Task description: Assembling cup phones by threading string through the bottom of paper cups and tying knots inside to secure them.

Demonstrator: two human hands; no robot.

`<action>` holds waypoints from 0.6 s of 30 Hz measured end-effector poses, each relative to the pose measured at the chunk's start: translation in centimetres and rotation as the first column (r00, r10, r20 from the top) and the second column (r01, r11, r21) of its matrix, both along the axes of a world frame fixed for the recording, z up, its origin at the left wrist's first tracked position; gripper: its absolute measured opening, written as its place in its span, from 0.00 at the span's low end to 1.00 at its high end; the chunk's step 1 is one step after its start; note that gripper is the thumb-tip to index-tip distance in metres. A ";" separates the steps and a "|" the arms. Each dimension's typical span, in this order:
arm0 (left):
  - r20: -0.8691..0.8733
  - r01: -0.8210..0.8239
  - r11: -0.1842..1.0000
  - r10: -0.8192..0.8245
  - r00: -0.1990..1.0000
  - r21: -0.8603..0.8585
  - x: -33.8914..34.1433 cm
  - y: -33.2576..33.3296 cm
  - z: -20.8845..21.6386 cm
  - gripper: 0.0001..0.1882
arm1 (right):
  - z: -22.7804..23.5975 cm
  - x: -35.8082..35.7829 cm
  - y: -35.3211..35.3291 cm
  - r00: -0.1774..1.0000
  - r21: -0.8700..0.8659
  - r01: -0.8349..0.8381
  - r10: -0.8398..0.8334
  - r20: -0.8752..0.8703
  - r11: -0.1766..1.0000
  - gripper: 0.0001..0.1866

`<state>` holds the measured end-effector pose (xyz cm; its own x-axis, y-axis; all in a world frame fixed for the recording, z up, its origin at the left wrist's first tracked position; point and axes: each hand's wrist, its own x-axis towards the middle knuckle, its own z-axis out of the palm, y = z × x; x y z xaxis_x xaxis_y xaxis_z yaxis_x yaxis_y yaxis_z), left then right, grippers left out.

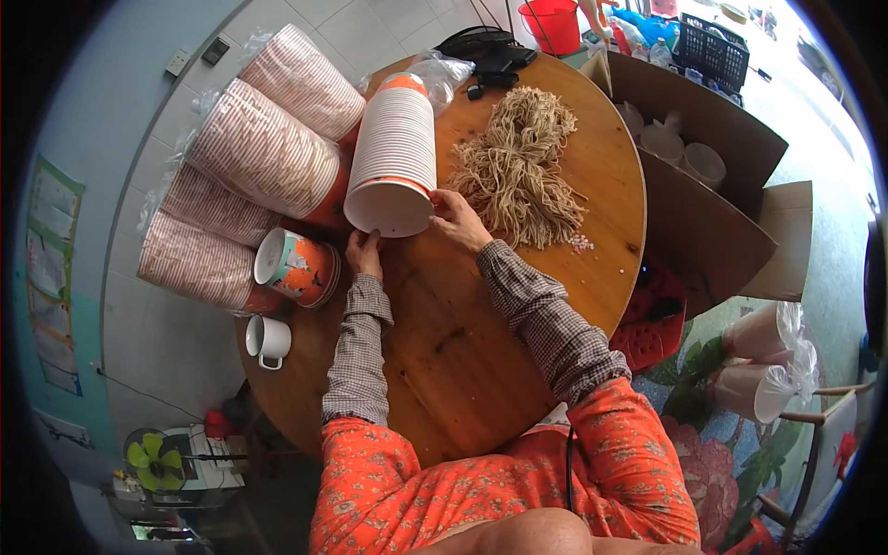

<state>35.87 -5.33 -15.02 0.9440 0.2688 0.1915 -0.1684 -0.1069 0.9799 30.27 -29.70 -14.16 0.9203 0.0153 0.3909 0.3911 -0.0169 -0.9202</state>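
A long stack of nested white paper buckets [393, 139] with orange edges lies on its side on the round wooden table [416, 342], its open mouth toward me. My left hand [365, 253] pinches the lower left of the nearest bucket's rim. On the rim's right side, my right hand [457, 220] grips with thumb and fingers. Left of the stack, a few orange patterned buckets [301, 268] sit nested together. Beside them are larger bucket stacks wrapped in clear plastic [264, 148]. A bundle of beige strings [518, 171] lies right of my right hand.
A white mug [268, 341] stands at the table's left edge. Small pinkish bits [581, 244] lie near the strings. An open cardboard box [698, 222] with several buckets inside adjoins the table's right side. Black items [490, 60] and a plastic bag [437, 76] occupy the far edge.
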 end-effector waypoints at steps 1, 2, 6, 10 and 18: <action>-0.019 -0.007 0.999 0.006 1.000 -0.045 -0.5 0.3 0.2 0.10 | 0.7 -0.6 0.3 1.000 0.001 -0.008 0.008 -0.001 1.000 0.30; -0.020 -0.016 0.999 0.015 1.000 -0.044 -1.2 0.7 0.4 0.10 | 1.4 -1.3 0.8 0.999 -0.013 -0.025 0.025 -0.023 1.000 0.34; -0.020 0.110 0.986 -0.113 0.993 -0.122 -3.3 1.5 1.0 0.15 | 1.4 -1.4 0.7 0.999 -0.119 0.002 0.004 0.050 0.993 0.43; -0.049 0.118 0.981 -0.127 0.991 -0.152 -9.3 1.8 2.9 0.16 | 2.2 -1.1 -1.7 0.992 0.096 -0.021 0.010 0.123 0.995 0.31; -0.043 0.037 0.988 -0.044 0.998 -0.150 -24.2 6.1 9.0 0.26 | 3.8 -4.1 -8.0 0.961 -0.418 0.261 -0.276 0.024 0.870 0.10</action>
